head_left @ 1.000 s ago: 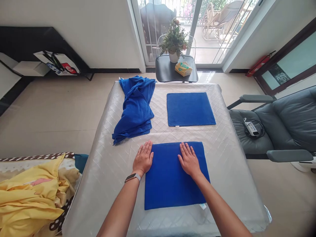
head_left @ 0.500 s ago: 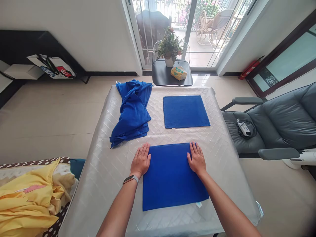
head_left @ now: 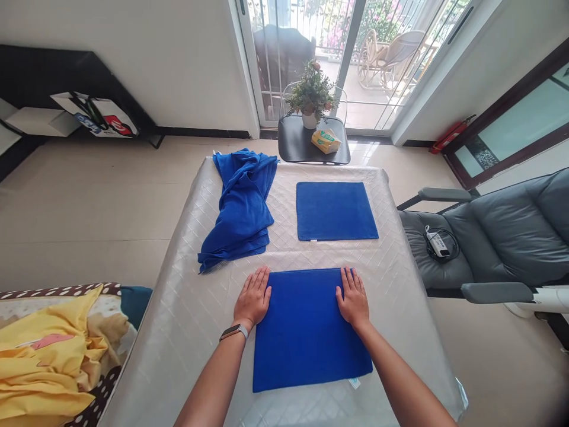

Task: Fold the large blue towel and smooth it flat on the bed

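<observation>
A blue towel (head_left: 306, 332) lies flat in front of me on the covered table (head_left: 213, 379), a small white tag showing under its near edge. My left hand (head_left: 253, 296) rests palm down along its far left corner, fingers stretched out. On the far right corner my right hand (head_left: 353, 296) lies flat, fingers extended. Beyond it sits a smaller folded blue towel (head_left: 336, 211), smooth and rectangular. To its left is a crumpled heap of blue towels (head_left: 242, 207).
A black chair (head_left: 293, 142) past the far edge holds a potted plant (head_left: 311, 95) and a yellow tissue pack (head_left: 326, 141). On the right, a grey armchair (head_left: 511, 231) carries a power strip (head_left: 438, 243) with its cable. Yellow cloth (head_left: 44, 350) lies at the lower left.
The whole view has shifted slightly, with the table's contents appearing a little lower. Both hands keep their places flat at the towel's far corners.
</observation>
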Tool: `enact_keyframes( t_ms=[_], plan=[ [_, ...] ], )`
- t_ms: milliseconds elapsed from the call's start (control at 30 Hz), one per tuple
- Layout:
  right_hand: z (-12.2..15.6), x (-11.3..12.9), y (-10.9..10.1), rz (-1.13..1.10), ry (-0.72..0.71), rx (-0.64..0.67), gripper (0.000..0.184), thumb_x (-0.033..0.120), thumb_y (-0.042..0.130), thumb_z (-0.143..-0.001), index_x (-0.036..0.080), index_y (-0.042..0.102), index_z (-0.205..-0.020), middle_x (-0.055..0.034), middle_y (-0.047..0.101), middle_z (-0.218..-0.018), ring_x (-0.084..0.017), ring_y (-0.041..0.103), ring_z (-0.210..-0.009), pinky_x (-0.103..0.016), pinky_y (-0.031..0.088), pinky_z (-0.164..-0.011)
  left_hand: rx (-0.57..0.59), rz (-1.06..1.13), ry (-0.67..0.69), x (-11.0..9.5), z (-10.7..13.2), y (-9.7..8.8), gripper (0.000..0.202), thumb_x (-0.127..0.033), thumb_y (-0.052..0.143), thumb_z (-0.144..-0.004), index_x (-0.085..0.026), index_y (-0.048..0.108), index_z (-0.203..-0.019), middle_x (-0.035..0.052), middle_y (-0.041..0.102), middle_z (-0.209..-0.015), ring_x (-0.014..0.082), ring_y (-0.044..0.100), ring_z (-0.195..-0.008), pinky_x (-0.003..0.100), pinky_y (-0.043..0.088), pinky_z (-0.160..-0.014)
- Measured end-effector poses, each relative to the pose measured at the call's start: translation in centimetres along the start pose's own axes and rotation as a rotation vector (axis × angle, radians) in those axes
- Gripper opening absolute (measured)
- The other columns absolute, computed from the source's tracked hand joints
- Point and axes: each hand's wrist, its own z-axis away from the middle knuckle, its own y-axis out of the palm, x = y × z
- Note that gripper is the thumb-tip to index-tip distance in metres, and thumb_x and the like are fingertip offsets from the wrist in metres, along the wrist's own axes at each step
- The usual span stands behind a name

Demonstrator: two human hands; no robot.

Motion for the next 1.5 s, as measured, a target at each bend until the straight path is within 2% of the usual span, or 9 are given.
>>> enact_keyframes(
  t_ms=[233,600,867,1133,1233,1400,1500],
  plan=[
    [-0.1,0.1,0.0,-0.015,0.008,0.000,0.060,0.029,0.034,-0.098,0.019,0.020,-0.155,-0.0045,0.024,-0.161,-0.022,0.011,-0.149,-0.045,0.019,-0.120,0.008,-0.024,0.006,0.0,0.0,0.0,0.061,-0.031,0.030,-0.099,-0.020,0.009,-0.156,0.0066,0.027,-0.159,0.0218,0.027,-0.146,0.045,0.022,-0.120],
    [-0.1,0.1,0.1,-0.031,0.015,-0.044,0.061,0.031,0.034,-0.098,0.021,0.017,-0.156,-0.0036,0.026,-0.160,-0.021,0.016,-0.148,-0.044,0.020,-0.119,0.003,-0.048,0.013,0.0,0.0,0.1,0.060,-0.030,0.028,-0.100,-0.019,0.009,-0.156,0.0067,0.028,-0.159,0.0203,0.025,-0.147,0.044,0.020,-0.121],
    [0.0,0.0,0.4,-0.017,0.003,-0.058,0.066,0.031,0.036,-0.097,0.023,0.008,-0.157,-0.0025,0.023,-0.161,-0.023,0.016,-0.148,-0.045,0.021,-0.119,-0.017,-0.020,-0.003,-0.1,0.1,-0.1,0.061,-0.030,0.030,-0.100,-0.018,0.009,-0.156,0.0069,0.027,-0.159,0.0209,0.026,-0.146,0.044,0.022,-0.121],
    [0.0,0.1,0.3,-0.016,0.000,-0.049,0.063,0.033,0.034,-0.098,0.021,0.013,-0.156,-0.0030,0.025,-0.160,-0.023,0.016,-0.148,-0.044,0.020,-0.120,-0.072,0.058,-0.041,-0.3,0.5,-0.1,0.060,-0.030,0.028,-0.100,-0.016,0.012,-0.156,0.0089,0.027,-0.160,0.0216,0.029,-0.145,0.044,0.026,-0.120],
    [0.0,0.1,0.4,-0.005,-0.001,-0.053,0.065,0.032,0.034,-0.098,0.020,0.010,-0.156,-0.0034,0.024,-0.160,-0.023,0.017,-0.148,-0.044,0.020,-0.120,-0.106,0.101,-0.057,-0.1,0.8,-0.1,0.058,-0.031,0.028,-0.100,-0.017,0.017,-0.155,0.0093,0.031,-0.158,0.0235,0.033,-0.144,0.045,0.031,-0.117],
    [-0.2,-0.1,0.2,0.029,-0.035,-0.062,0.067,0.031,0.034,-0.097,0.018,0.006,-0.156,-0.0062,0.024,-0.160,-0.026,0.020,-0.147,-0.048,0.020,-0.119,-0.257,0.157,-0.092,0.4,1.7,-0.5,0.049,-0.029,0.026,-0.101,-0.019,0.040,-0.146,0.0108,0.053,-0.142,0.0220,0.045,-0.135,0.043,0.039,-0.112],
    [0.5,1.2,-0.9,0.027,-0.038,-0.111,0.068,0.027,0.034,-0.097,0.018,0.001,-0.156,-0.0068,0.019,-0.161,-0.029,0.018,-0.148,-0.054,0.017,-0.119,-0.292,0.138,-0.109,-0.8,3.1,-1.2,0.047,-0.027,0.026,-0.101,-0.020,0.041,-0.145,0.0100,0.054,-0.142,0.0218,0.044,-0.136,0.044,0.038,-0.113]
  ],
)
